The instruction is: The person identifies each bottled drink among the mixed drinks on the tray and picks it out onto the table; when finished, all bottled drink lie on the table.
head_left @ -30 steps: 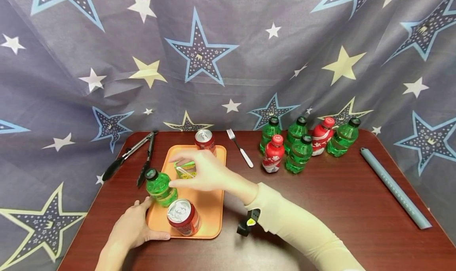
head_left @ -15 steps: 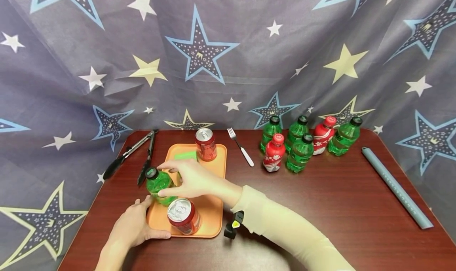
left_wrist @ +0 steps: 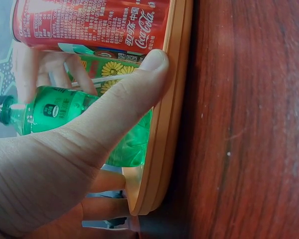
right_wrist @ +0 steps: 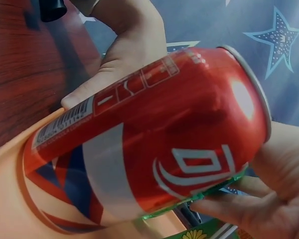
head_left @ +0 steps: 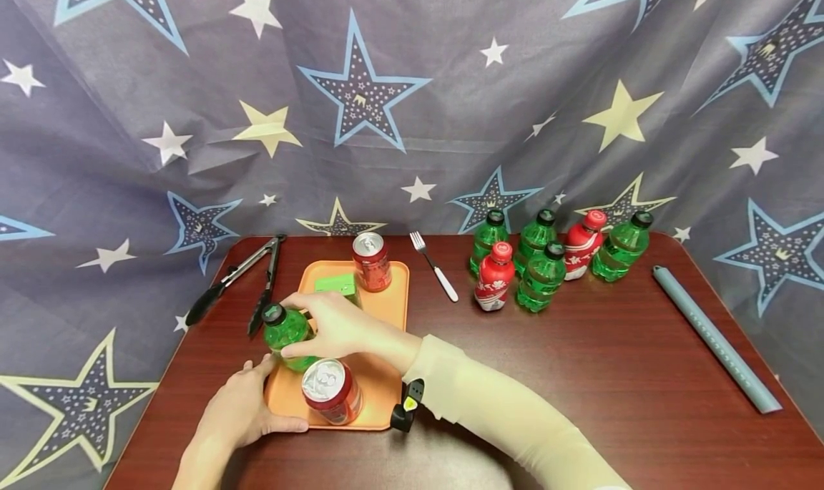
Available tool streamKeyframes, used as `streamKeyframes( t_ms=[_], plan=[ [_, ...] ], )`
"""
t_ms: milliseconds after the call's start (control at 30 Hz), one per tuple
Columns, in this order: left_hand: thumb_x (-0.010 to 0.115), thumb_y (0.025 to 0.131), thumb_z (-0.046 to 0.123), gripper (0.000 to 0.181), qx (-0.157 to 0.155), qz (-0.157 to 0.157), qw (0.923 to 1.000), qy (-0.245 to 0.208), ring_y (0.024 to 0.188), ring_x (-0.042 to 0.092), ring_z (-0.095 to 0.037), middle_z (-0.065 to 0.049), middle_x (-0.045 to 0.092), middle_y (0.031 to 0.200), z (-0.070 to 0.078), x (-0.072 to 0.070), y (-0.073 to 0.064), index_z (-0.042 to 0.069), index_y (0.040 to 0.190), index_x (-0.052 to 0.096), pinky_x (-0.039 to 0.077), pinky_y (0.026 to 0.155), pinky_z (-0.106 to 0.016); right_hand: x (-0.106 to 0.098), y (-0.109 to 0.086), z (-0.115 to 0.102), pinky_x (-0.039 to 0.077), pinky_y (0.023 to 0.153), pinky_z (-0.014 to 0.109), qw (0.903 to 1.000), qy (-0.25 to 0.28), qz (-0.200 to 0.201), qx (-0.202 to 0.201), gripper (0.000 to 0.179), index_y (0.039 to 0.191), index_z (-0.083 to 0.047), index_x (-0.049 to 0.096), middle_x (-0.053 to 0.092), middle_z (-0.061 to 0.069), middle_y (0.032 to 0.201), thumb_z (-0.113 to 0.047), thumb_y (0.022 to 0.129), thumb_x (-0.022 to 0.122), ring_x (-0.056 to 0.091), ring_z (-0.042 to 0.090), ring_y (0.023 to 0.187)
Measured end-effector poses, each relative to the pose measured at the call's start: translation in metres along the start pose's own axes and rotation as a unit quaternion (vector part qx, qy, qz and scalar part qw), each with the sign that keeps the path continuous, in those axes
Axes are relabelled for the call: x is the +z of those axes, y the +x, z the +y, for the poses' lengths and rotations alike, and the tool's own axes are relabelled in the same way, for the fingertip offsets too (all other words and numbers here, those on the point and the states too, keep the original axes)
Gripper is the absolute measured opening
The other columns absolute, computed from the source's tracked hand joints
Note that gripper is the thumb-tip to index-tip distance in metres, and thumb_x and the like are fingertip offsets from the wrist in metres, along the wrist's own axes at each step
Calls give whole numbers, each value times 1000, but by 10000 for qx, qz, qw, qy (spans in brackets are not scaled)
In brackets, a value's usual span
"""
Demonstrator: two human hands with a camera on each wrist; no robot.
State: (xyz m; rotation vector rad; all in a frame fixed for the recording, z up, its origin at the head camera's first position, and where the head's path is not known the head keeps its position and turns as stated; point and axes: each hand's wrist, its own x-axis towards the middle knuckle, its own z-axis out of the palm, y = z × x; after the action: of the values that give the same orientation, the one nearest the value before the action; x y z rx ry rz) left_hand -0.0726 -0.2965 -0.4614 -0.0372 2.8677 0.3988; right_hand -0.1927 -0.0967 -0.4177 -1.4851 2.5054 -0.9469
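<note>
An orange tray (head_left: 381,397) stands on the wooden table. My left hand (head_left: 239,406) holds its near left corner, thumb along the front edge and fingers at the left side. A green soda bottle (head_left: 286,327) with a black cap stands at the tray's left. My right hand (head_left: 331,327) grips the bottle from the right, thumb on the near side and fingers behind. A red Coca-Cola can (left_wrist: 97,22) stands close in front of it and hides part of the bottle in the right wrist view. Behind my right hand sits a green drink carton (head_left: 337,285), partly covered.
Another red can (head_left: 372,262) stands at the tray's back right. Metal tongs (head_left: 267,279) lie to the left, a fork (head_left: 434,268) to the right. Several green bottles (head_left: 542,279) and two red bottles (head_left: 494,279) stand farther right, near a long grey-blue bar (head_left: 716,340).
My right hand has moved left from over the carton to the green bottle and closed around it. The carton's top has come into view. My left hand has stayed at the tray corner.
</note>
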Motion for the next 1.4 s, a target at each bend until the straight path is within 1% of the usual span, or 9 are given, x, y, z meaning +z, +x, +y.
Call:
streamKeyframes(
  t_ms=[167,333,533,633,800,967,1200,1300,1400],
  plan=[
    [93,54,78,141,39,76,10000,4,137,49,-67,-43,53,146,1,0,0,-10,154,45,52,95,-76,0,-1,1,49,94,9,9994,215,-1,268,59,141,-16,65,76,-3,130,-39,91,86,72,6,113],
    [94,55,76,141,71,120,9999,14,137,49,-66,-44,53,146,2,0,-1,-9,156,43,53,95,-74,-1,-5,-1,49,87,8,9991,218,60,372,60,141,-16,65,77,-3,128,-38,90,87,71,2,104],
    [94,53,76,145,125,129,9998,-20,134,51,-67,-45,52,146,1,1,-2,-4,160,40,55,93,-73,-10,-12,-1,47,81,9,9979,400,416,284,59,140,-17,67,79,-2,123,-35,88,89,66,0,98],
    [94,53,77,145,132,139,9998,-17,134,51,-67,-43,53,147,1,1,-2,-4,160,41,55,93,-73,-18,-15,-2,51,83,13,9965,543,616,130,58,137,-15,69,79,-1,121,-32,87,91,67,2,98],
    [93,53,78,145,118,123,9999,-25,135,51,-67,-42,54,147,2,1,-2,-4,160,40,54,95,-73,-35,-21,-2,52,77,15,9949,478,883,73,56,132,-15,72,80,-4,113,-33,83,93,69,5,89],
    [93,53,78,147,27,13,10000,-32,136,50,-67,-46,52,146,2,1,0,-4,161,38,54,96,-73,-54,-31,1,57,83,15,9924,568,1082,132,57,131,-17,73,81,-5,118,-33,81,95,77,5,97],
    [93,53,79,148,-35,-62,10000,33,137,49,-67,-47,50,146,4,0,2,-3,162,36,53,97,-73,-79,-53,9,61,82,18,9831,1043,1434,460,61,133,-15,74,81,0,119,-29,78,97,77,9,99],
    [93,54,78,147,-72,-89,9999,31,137,48,-66,-46,50,147,3,0,2,-3,162,36,53,97,-73,-88,-63,14,65,85,26,9776,1364,1505,559,60,132,-8,73,81,7,120,-22,79,97,78,14,105],
    [93,54,78,147,-73,-84,9999,20,138,48,-66,-46,50,147,3,0,2,-3,162,36,53,97,-73,-96,-73,20,66,82,28,9753,1324,1659,607,59,130,-6,74,81,9,119,-20,77,97,81,17,101]
  ],
)
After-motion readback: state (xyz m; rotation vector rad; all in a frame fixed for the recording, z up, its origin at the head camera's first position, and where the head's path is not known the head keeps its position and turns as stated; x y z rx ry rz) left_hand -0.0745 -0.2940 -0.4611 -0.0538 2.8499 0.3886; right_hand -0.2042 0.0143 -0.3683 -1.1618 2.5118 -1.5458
